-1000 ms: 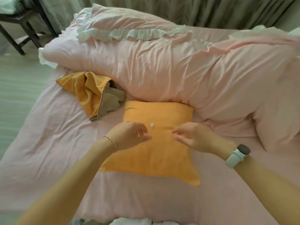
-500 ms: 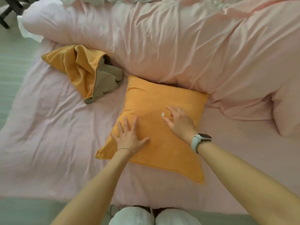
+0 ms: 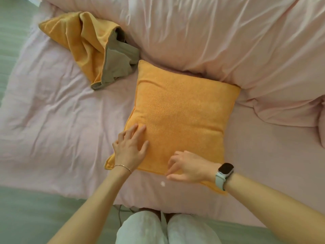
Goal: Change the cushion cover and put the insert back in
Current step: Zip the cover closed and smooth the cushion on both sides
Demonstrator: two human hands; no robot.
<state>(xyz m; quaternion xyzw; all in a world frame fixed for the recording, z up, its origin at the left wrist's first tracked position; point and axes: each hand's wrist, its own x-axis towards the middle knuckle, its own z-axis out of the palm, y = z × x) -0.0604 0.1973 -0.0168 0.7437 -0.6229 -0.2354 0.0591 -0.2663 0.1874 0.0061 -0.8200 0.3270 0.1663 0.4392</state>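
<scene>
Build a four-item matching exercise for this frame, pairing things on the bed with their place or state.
Things:
1. orange cushion
2. crumpled orange and grey cover
3. left hand
4. small white speck

Places or states:
A. lying loose on the pink sheet near the bed's front edge
B. heaped to the upper left of the cushion
C. fingers spread flat on the cushion's near left part
D. plump and filled, its far edge against the pink duvet

Pairs: 1-D, 2-B, 3-C, 4-A

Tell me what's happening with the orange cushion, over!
Left hand flat on the cushion, nothing in its grip. Right hand loose at the near edge, holding nothing. Spare cover crumpled beside it. White fluff on the sheet. Over.
</scene>
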